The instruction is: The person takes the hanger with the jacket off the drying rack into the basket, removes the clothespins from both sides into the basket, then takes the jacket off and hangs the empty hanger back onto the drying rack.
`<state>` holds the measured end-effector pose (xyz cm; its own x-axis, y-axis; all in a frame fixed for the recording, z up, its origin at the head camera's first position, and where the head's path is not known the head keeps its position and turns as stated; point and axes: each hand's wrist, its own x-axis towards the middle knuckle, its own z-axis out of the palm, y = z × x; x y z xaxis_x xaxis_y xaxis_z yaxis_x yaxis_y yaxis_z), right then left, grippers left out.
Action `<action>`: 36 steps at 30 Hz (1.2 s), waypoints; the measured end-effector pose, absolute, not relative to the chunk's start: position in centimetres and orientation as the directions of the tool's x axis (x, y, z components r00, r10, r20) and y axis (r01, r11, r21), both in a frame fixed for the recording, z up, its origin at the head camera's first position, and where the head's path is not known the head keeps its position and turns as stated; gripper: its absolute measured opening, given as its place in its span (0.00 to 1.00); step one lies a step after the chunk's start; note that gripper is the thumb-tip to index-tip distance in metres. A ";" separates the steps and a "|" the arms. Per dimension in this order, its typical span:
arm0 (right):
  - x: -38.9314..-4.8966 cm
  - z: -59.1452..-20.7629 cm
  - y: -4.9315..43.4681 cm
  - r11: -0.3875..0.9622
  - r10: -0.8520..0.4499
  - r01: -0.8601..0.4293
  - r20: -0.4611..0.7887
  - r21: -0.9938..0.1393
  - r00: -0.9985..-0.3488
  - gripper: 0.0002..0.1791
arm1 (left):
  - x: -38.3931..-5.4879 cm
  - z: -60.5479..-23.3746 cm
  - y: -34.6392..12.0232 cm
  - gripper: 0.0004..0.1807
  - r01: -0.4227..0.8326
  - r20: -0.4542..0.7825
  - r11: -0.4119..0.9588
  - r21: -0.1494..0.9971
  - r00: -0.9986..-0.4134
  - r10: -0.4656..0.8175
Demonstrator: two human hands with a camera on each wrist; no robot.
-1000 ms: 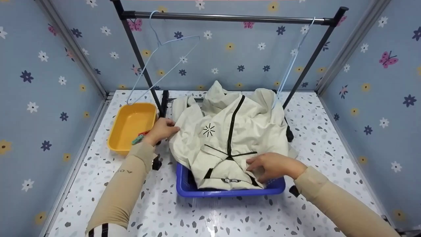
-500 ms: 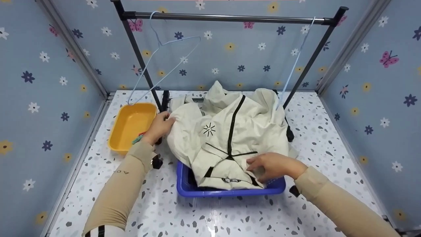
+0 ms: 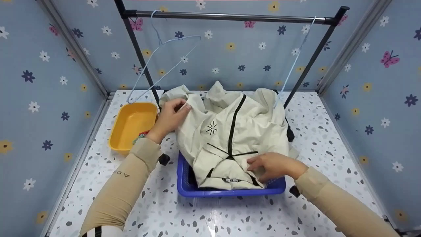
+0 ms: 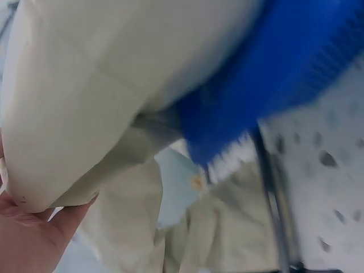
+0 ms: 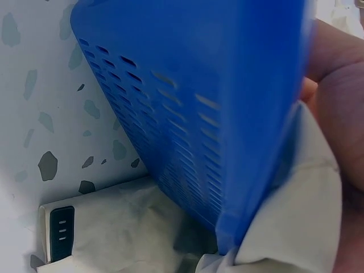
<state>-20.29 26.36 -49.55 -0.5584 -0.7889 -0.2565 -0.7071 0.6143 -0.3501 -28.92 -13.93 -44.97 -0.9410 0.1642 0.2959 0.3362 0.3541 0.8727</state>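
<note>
A cream jacket (image 3: 256,121) with a black zip line and a black starburst mark lies heaped in a blue basket (image 3: 230,193). At its left side, my left hand (image 3: 171,117) pinches a fold of the sleeve, lifting it a little. The left wrist view shows the thumb (image 4: 74,219) under the raised cloth (image 4: 74,102). My right hand (image 3: 274,166) holds the jacket's lower right part with curled fingers, close by the basket's right rim. In the right wrist view, a cuff with a dark tab (image 5: 61,233) hangs beyond the basket's slotted wall (image 5: 170,125).
Behind the basket stands a black clothes rack (image 3: 230,17). Light blue hangers hang from its bar, one at the left (image 3: 144,70) and one at the right (image 3: 296,61). A yellow tub (image 3: 130,121) with small red and green items (image 3: 141,135) stands left of the basket.
My left hand first shifted left along the sleeve, then moved up and right, raising the sleeve cloth toward the back. The right hand has stayed in place.
</note>
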 end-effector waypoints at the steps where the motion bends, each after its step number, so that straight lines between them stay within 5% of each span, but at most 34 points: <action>1: -20.3 -49.6 26.3 0.612 -0.791 -0.710 -0.254 -0.348 -0.556 0.27 | -28.6 -44.5 -13.3 0.09 0.365 0.320 0.357 0.860 -0.930 0.180; 12: -20.3 -49.8 26.5 0.605 -0.796 -0.716 -0.253 -0.349 -0.550 0.28 | -24.9 -42.8 -7.6 0.08 0.604 0.403 0.369 0.706 -0.772 0.492; 28: -20.6 -49.8 26.4 0.613 -0.790 -0.694 -0.272 -0.378 -0.550 0.29 | -21.1 -46.3 -4.9 0.23 0.758 0.105 0.545 0.359 -0.613 0.783; 36: -20.4 -49.7 26.6 0.621 -0.783 -0.680 -0.267 -0.389 -0.562 0.28 | -22.2 -44.8 -6.8 0.13 0.780 0.441 0.490 0.389 -0.624 0.645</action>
<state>-20.44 26.57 -49.67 -0.5620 -0.7829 -0.2668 -0.6804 0.6210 -0.3891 -22.23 -6.83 -44.81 -0.6243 0.6450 0.4406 0.7804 0.4898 0.3887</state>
